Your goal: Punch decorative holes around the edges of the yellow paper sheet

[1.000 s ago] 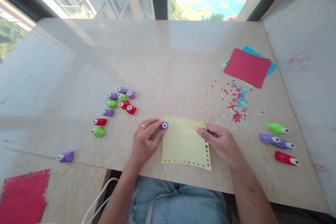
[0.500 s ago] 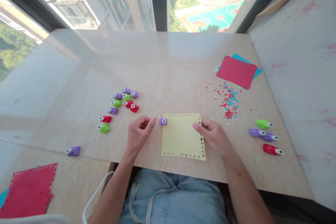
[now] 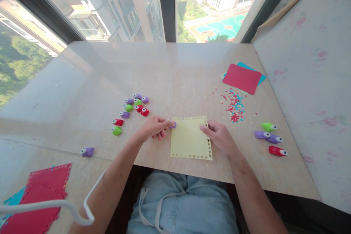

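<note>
A pale yellow sheet of paper (image 3: 190, 139) lies in front of me, with small shapes cut along its top, right and bottom borders. At the upper part of its left edge sits a purple craft punch (image 3: 173, 125). My left hand (image 3: 156, 126) has its thumb on this punch, partly covering it, and its other fingers are curled. My right hand (image 3: 218, 135) pinches the sheet's right edge between thumb and fingers, thumb on top.
Several coloured punches (image 3: 127, 108) stand left of centre, a purple one (image 3: 87, 152) nearer me. More punches (image 3: 270, 138) lie right. Confetti (image 3: 235, 108) sits below stacked red and blue paper (image 3: 241, 78). Punched red sheets (image 3: 45, 190) and a white cable (image 3: 68, 204) are lower left.
My left hand has moved right, and its thumb has come down onto the purple punch. My right hand keeps hold of the sheet. The whole view has shifted slightly.
</note>
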Demonstrator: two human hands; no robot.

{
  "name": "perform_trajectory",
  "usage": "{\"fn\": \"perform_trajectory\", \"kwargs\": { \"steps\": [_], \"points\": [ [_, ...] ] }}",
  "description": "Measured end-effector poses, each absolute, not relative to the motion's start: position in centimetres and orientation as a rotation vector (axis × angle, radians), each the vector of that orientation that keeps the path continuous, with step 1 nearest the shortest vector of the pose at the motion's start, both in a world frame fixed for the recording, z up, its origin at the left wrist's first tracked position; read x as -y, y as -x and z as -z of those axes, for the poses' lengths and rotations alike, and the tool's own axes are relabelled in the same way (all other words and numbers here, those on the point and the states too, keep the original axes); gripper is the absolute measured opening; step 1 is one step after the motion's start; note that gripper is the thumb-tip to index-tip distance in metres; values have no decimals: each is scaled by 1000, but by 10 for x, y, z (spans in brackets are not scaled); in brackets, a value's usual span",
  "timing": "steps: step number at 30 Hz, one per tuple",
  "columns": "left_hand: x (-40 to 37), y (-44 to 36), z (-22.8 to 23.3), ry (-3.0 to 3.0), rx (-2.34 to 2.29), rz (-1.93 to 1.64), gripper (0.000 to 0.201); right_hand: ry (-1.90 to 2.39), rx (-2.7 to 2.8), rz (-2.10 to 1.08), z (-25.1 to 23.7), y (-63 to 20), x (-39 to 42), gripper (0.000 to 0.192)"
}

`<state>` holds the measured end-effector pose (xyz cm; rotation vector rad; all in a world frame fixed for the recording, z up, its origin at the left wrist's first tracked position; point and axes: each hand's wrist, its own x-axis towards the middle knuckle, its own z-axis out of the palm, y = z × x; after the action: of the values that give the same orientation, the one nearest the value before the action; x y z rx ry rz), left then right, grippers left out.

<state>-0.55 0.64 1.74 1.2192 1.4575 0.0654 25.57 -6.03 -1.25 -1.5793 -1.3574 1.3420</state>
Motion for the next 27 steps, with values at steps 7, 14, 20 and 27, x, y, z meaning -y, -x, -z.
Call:
{"fn": "perform_trajectory", "kwargs": {
  "steps": [7,14,20,27],
  "points": [
    [-10,5,-14,-1194,-1437,-17,50,1580,1357,-1309,15,-256,60,36],
    [-10,5,-18,-1210,-1413,-4,50,1557,1352,-1312,15,-255,60,36],
    [-10,6,-19,-1170,-1406,-50,47,1521,1347,-1327,15,-255,60,36],
    [-9,2,-23,-1188,-1436,-40,42,1529,1372,-1310,18,-256,59,36]
  ]
}}
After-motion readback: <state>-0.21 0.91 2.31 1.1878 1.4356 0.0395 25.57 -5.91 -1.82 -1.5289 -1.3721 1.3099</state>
